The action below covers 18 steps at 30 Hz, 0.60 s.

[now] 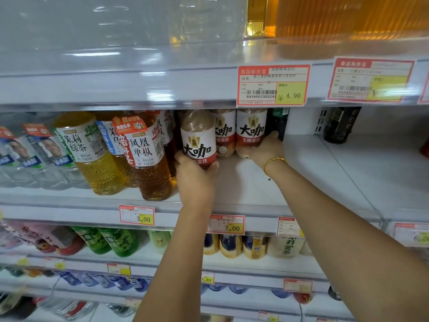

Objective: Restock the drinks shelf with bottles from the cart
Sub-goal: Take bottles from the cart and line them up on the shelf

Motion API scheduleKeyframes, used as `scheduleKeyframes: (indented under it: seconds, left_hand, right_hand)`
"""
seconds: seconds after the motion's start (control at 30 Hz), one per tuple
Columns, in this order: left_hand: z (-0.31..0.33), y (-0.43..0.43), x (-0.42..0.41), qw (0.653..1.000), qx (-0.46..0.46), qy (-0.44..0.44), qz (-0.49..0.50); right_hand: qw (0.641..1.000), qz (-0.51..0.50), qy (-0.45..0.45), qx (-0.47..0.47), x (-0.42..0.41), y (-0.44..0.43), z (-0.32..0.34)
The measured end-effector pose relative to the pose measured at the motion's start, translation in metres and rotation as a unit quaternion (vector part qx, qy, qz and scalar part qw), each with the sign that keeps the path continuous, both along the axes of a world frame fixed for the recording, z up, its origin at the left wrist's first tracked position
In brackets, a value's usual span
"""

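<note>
While the front latte bottle [198, 140] stands almost upright at the near edge of the row, its long axis running 6 to 12 o'clock, the left hand [195, 177] grasps its base from 6 o'clock, with the thumb on one side and the fingers curled round the other. At its 2 o'clock the middle latte bottle [224, 133] stands further back. At 3 o'clock the right latte bottle [251, 131] is clasped low by the right hand [263, 149], which comes in from 4 o'clock. Tea bottles [148, 163] crowd the 9 o'clock side. Bare shelf [301, 173] lies at 4 o'clock, so I judge the left hand is the nearer one to seat its bottle, pushing toward 12.
</note>
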<state>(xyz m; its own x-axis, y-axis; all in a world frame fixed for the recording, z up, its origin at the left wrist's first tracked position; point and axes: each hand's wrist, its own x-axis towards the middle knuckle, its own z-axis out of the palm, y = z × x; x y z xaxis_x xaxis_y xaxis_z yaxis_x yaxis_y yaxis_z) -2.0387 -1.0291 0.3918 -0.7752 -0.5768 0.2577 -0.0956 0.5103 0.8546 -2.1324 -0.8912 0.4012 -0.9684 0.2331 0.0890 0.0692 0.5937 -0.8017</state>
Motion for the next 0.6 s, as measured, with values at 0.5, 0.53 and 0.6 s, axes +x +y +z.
scheduleKeyframes:
  seconds: [0.5,0.53,0.6]
  left_hand:
    - [0.0,-0.013,0.037,0.953,-0.25,-0.133,-0.104]
    - [0.0,-0.013,0.037,0.951,-0.255,-0.14,-0.106]
    - [0.0,-0.014,0.037,0.949,-0.256,-0.147,-0.107]
  right_hand:
    - [0.971,0.219,0.096,0.031,0.038,-0.069,-0.004]
    - [0.972,0.217,0.09,0.025,0.037,-0.071,-0.006]
    - [0.971,0.224,0.08,0.028,0.035,-0.073,-0.008]
